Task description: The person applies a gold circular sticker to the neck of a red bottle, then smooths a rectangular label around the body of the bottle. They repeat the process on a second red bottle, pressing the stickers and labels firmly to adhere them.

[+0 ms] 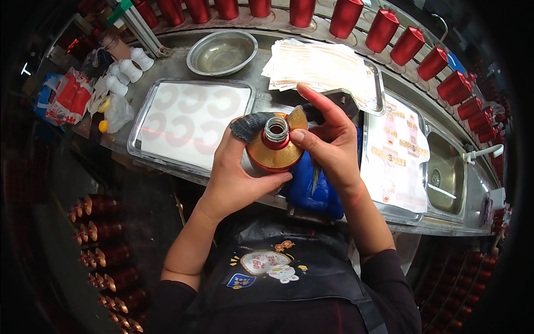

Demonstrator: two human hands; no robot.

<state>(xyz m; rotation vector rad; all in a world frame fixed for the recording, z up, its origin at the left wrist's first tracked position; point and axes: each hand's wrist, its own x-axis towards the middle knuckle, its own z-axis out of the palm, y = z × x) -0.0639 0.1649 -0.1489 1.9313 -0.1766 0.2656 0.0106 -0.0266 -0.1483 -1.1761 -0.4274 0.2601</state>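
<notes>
My left hand [231,175] is wrapped round a red bottle [276,142] with an open, threaded glass mouth. Its thumb lies along the near side, and a dark fabric cover sits on the fingers at the far side. A curved gold label [273,158] covers the bottle's sloping shoulder, one end of it standing up on the right. At that raised end my right hand [334,146] presses with its thumb, the index finger stretched up and away. The right hand's other fingers are partly hidden. Below the bottle lies a blue padded rest [317,186].
On the left a metal tray [250,106] carries a white sheet with C-shaped pieces; a steel bowl [222,53] stands behind. Stacked papers [320,64], a sheet of printed labels [392,167] and a sink [445,178] are rightward. Red bottles [345,18] line the curved conveyor.
</notes>
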